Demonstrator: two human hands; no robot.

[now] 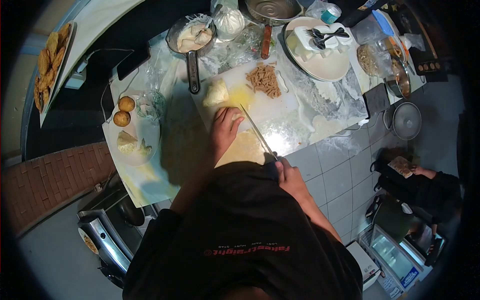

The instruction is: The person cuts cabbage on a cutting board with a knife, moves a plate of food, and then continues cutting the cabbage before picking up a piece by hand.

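My right hand is wrapped round the handle of a long kitchen knife, its blade angled up and left onto a white cutting board. My left hand is curled on the board left of the blade, pressing a small pale piece of cabbage mostly hidden under the fingers. Just beyond it sits a larger cabbage chunk. Fine yellowish shreds lie near the knife tip. Farther right on the board is a heap of brown strips, perhaps meat.
A pan with pale food stands behind the board. At left, a plate holds cabbage pieces near two round brown items. A large plate carries a white container and black spoons. Another person is at the far right.
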